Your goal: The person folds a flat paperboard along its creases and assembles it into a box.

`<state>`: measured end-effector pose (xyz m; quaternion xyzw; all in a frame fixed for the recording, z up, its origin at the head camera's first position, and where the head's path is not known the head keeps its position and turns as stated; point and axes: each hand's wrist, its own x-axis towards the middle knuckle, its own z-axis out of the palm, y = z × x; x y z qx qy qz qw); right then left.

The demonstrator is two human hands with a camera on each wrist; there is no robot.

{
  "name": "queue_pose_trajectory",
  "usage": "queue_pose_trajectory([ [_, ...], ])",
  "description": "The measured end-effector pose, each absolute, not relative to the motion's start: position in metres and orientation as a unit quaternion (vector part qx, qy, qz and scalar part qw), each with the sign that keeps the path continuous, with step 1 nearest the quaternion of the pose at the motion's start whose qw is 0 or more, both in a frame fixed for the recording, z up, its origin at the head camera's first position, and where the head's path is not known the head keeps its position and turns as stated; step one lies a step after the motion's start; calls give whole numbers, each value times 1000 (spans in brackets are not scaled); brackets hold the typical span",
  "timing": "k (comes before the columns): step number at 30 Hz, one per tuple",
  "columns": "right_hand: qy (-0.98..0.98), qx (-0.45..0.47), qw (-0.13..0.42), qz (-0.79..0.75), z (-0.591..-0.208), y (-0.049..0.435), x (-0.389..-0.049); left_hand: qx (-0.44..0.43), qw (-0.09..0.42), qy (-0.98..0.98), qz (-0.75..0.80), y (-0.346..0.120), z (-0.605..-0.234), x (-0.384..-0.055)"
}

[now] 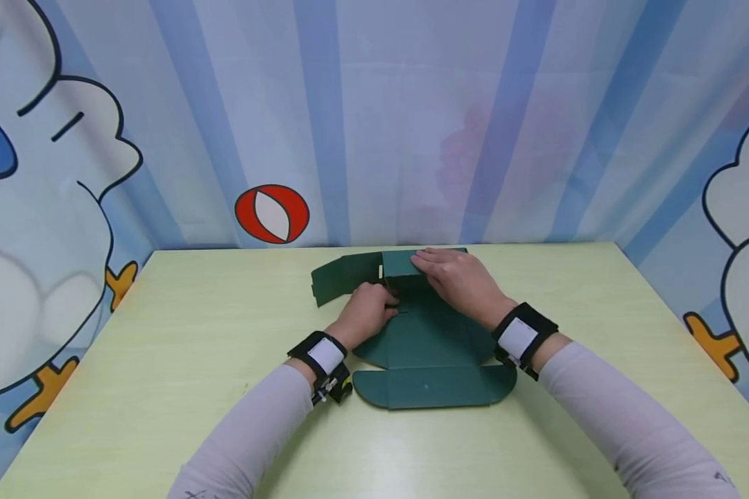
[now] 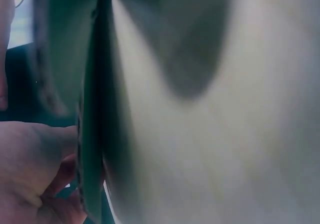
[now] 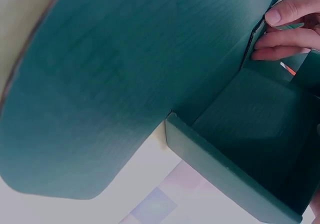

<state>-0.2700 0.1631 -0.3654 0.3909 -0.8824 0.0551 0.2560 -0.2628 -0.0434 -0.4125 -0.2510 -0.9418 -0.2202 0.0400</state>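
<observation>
A partly folded green cardboard box (image 1: 437, 339) lies on the table, its rounded front flap (image 1: 433, 388) spread flat toward me. My left hand (image 1: 367, 310) is at the box's left rear corner. In the right wrist view, the thumb and fingers of this left hand (image 3: 290, 34) pinch an upright edge of cardboard. My right hand (image 1: 465, 281) grips the raised rear wall (image 1: 401, 263), fingers laid along its top. From that corner a long side flap (image 1: 346, 276) sticks out to the left. In the left wrist view, a cardboard edge (image 2: 90, 154) partly hides the left fingers.
The pale wooden table (image 1: 162, 346) extends on both sides of the box. Behind its far edge hangs a blue striped curtain (image 1: 399, 138) with a red and white ball printed on it. Black straps with camera mounts are on both wrists.
</observation>
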Motion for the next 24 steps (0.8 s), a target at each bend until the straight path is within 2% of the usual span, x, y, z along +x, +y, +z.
queue_pose_trajectory([
  [16,-888,385,246,51,-364,161,-271,-222,62,-915,-331,-63,-417,-268],
  [24,-888,387,244,45,-365,163,-271,-188,39,-908,-371,-68,-412,-263],
])
